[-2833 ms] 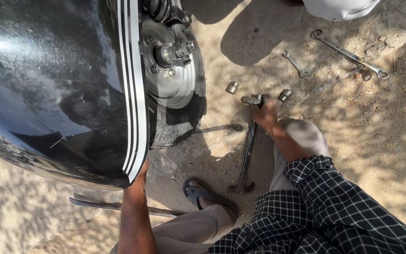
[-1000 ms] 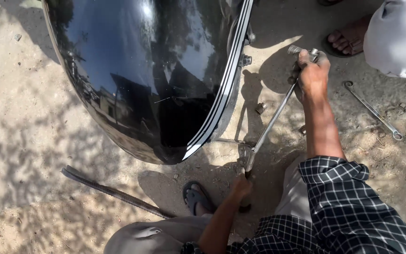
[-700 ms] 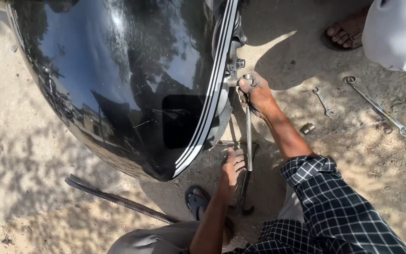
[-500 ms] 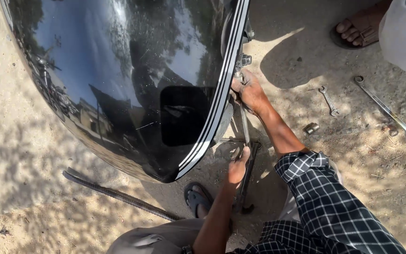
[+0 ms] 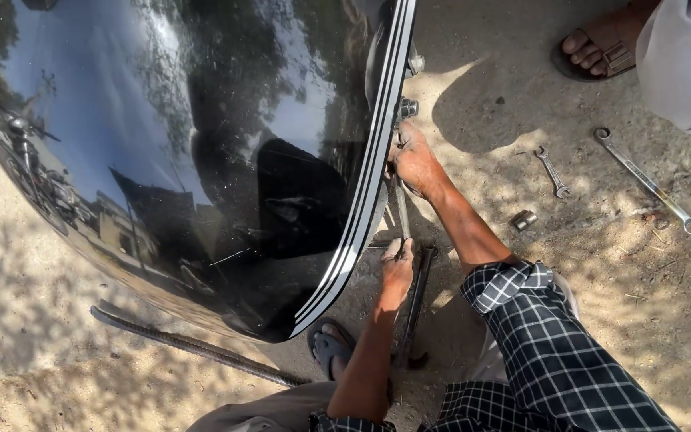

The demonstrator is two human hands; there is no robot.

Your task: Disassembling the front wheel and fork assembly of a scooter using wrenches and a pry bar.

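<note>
Long thin steel wrench [image 5: 402,210] stands upright beside the glossy black striped tank [image 5: 201,160]. Right hand [image 5: 414,160] closed around its top end by a chrome bolt [image 5: 407,107]; left hand [image 5: 397,264] gripping the bottom end. Two loose spanners [image 5: 641,178] lie on sandy ground [image 5: 585,280], well apart.

Black tank [image 5: 201,160] blocks left; sand [image 5: 601,240] right open.
</note>
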